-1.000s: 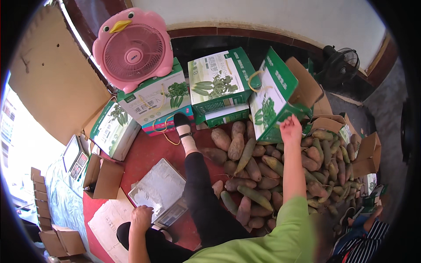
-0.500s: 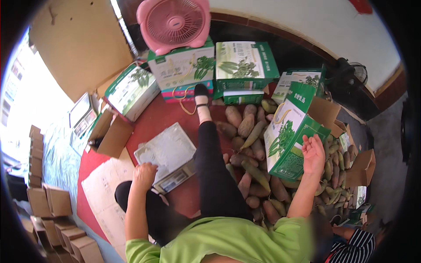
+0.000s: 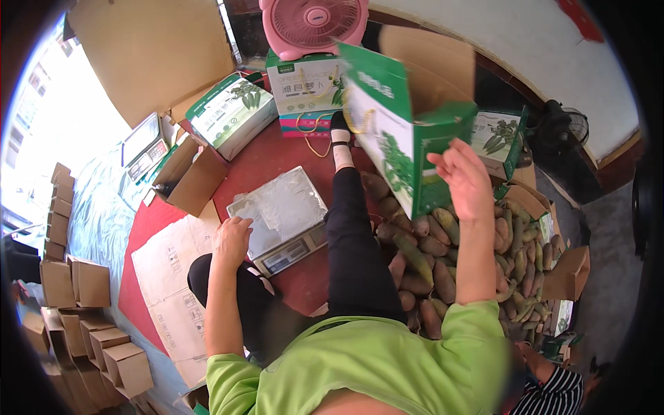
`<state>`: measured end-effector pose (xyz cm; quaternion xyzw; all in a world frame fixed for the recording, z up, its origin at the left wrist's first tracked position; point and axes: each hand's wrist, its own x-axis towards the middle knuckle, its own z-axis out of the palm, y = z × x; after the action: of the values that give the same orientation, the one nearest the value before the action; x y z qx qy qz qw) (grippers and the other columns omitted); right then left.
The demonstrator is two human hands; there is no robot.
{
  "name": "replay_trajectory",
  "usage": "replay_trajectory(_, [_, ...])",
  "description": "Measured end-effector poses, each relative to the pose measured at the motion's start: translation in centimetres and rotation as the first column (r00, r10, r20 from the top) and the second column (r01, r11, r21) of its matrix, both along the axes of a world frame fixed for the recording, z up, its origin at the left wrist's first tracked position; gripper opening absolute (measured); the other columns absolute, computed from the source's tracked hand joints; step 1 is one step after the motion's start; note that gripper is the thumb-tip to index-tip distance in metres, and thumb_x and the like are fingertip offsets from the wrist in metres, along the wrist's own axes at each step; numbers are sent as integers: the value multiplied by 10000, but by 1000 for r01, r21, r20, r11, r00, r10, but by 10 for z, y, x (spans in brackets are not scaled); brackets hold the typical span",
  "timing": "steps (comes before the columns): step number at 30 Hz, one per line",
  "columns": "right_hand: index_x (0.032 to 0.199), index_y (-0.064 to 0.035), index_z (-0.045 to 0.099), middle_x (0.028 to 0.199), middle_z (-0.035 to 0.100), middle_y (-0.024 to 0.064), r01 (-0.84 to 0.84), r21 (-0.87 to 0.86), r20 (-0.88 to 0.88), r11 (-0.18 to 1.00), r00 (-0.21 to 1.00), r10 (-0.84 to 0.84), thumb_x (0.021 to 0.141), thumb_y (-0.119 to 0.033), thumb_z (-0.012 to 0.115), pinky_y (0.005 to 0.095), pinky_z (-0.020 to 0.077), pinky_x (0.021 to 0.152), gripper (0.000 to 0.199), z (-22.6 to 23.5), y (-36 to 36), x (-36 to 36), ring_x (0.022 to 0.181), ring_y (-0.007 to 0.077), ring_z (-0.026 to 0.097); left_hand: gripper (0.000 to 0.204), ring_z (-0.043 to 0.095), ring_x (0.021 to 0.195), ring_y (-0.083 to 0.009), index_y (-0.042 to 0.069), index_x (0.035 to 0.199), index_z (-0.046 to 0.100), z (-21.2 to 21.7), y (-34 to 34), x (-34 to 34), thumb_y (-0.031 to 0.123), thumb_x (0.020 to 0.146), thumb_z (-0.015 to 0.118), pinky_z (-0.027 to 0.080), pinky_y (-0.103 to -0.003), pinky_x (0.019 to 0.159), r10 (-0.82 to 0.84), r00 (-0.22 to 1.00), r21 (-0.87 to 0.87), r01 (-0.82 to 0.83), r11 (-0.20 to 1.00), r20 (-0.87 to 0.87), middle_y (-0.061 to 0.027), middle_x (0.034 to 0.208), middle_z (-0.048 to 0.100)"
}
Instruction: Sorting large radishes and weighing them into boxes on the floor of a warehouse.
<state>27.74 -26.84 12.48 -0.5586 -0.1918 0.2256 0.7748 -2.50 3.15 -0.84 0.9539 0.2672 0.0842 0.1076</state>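
My right hand (image 3: 463, 181) is at the near green side of a green-and-white printed carton (image 3: 394, 149), its fingers curled against that side. The carton is tilted with its flaps up, and its brown inside shows; it is smeared by motion. My left hand (image 3: 232, 243) hovers by the left edge of a pale box-shaped device (image 3: 287, 214) with a flat top and a panel on its near side. The left fingers are loosely bent and apart, with nothing in them. Behind and below the carton lie many long reddish and green radishes (image 3: 443, 242).
A pink fan (image 3: 317, 21) stands on a printed carton (image 3: 301, 86). Another printed carton (image 3: 235, 114) and a brown open box (image 3: 190, 176) are at the left. Small brown boxes (image 3: 124, 360) stack at lower left. A person in a striped sleeve (image 3: 553, 394) is at lower right.
The carton has moved up and to the left, off the radishes, with my right hand moving up beside it; its fingers are more curled. The whole view has shifted a little.
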Motion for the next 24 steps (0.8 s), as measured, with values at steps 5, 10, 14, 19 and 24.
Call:
replay_trajectory(5, [885, -136, 571, 697, 509, -54, -213, 143, -187, 967, 953, 238, 897, -284, 598, 289, 402, 771, 150, -15, 75, 2, 781, 139, 601, 206, 586, 939, -266, 100, 998, 661, 9, -1, 1, 135, 796, 635, 446, -393, 829, 40, 996, 39, -43, 998, 75, -72, 914, 635])
replay_trajectory(10, [736, -194, 557, 576, 475, -76, -314, 158, -474, 936, 808, 351, 850, -349, 669, 272, 440, 628, 222, -72, 154, 5, 600, 103, 540, 273, 582, 950, -260, 85, 1041, 639, 24, -1, 0, 117, 771, 666, 442, -391, 840, -51, 932, 212, -28, 977, 358, -63, 953, 625])
replay_trajectory(14, [757, -214, 554, 554, 413, -102, -395, 35, -531, 918, 771, 352, 849, -467, 635, 267, 392, 613, 281, -118, 191, -2, 567, 112, 463, 342, 578, 987, -247, 78, 1067, 642, 37, -4, -2, 107, 732, 700, 433, -407, 882, -136, 886, 351, -33, 936, 444, -53, 976, 618])
replay_trajectory(19, [781, -178, 611, 622, 542, -62, -375, -306, -512, 875, 840, 181, 850, -457, 636, 233, 359, 548, 289, -177, 212, -7, 578, 80, 496, 389, 509, 1139, -259, 102, 1132, 630, 41, -12, -7, 261, 781, 683, 318, -458, 1033, -136, 856, 490, -149, 859, 499, -53, 1123, 580])
replay_trajectory(24, [967, -120, 643, 822, 603, -9, -265, -307, -475, 914, 875, 94, 894, -370, 598, 271, 426, 627, 265, -206, 188, 11, 700, 109, 539, 479, 528, 1111, -258, 105, 1157, 609, 40, -5, -3, 377, 771, 683, 319, -456, 1023, 23, 939, 378, -160, 912, 342, -70, 1100, 589])
